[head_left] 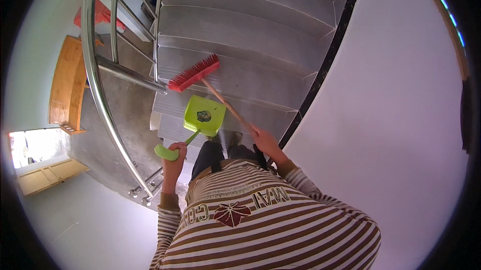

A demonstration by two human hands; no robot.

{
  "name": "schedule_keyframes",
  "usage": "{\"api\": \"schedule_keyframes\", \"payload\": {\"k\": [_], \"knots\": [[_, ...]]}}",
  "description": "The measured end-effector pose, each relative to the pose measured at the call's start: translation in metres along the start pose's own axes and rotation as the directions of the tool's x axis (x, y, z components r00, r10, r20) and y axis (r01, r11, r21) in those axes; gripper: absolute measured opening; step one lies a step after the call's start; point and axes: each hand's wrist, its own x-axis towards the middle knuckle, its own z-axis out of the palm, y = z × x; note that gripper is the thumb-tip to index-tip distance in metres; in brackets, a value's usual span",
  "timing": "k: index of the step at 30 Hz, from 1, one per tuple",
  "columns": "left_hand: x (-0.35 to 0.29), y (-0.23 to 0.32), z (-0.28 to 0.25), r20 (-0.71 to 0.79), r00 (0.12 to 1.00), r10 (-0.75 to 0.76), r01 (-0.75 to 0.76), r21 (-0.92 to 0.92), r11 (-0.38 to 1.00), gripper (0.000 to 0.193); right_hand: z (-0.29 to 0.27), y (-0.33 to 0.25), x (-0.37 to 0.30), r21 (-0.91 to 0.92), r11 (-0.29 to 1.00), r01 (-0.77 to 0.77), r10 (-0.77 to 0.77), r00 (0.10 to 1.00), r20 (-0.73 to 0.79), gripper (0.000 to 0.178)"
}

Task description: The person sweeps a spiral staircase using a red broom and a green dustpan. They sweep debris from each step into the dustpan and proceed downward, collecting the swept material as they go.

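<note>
My left hand is closed around the handle of a lime-green dustpan. The pan lies in front of my legs, and some dark bits show in its middle. In my right hand is the wooden stick of a broom with a red head and red bristles. The stick slants up and left past the dustpan's right side. The broom head is over a grey stair step, just beyond the dustpan, its bristles turned toward the far left. Whether the bristles touch the step I cannot tell.
Grey stairs rise ahead, edged by black skirting and a white wall on the right. A steel railing curves along the left. Beyond it are a grey floor below, a wooden bench-like piece and an open window.
</note>
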Motion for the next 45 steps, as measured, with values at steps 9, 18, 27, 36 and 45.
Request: {"api": "schedule_keyframes", "payload": {"k": [9,18,27,36,45], "knots": [[0.013,-0.011,0.006,0.054,0.996,0.072,-0.074,0.025,0.997,0.007,0.004,0.060,-0.035,-0.116,0.993,-0.028,-0.003,0.966,-0.260,0.043],[0.029,-0.003,-0.006,0.143,0.988,0.061,-0.068,0.049,0.996,0.010,-0.010,0.031,-0.129,0.003,0.967,-0.254,0.250,0.946,-0.205,0.045],[0.032,-0.010,-0.016,0.243,0.967,0.073,-0.084,0.036,0.996,0.011,0.021,0.054,-0.064,-0.002,0.938,-0.347,0.329,0.892,-0.311,0.045],[0.036,-0.034,-0.023,0.281,0.954,0.100,-0.116,0.040,0.992,0.013,0.018,0.032,-0.148,0.144,0.907,-0.395,0.419,0.881,-0.218,0.048],[0.044,-0.022,-0.012,0.423,0.889,0.174,-0.207,0.032,0.978,0.010,0.031,0.117,-0.079,0.236,0.894,-0.380,0.447,0.748,-0.490,0.043]]}}
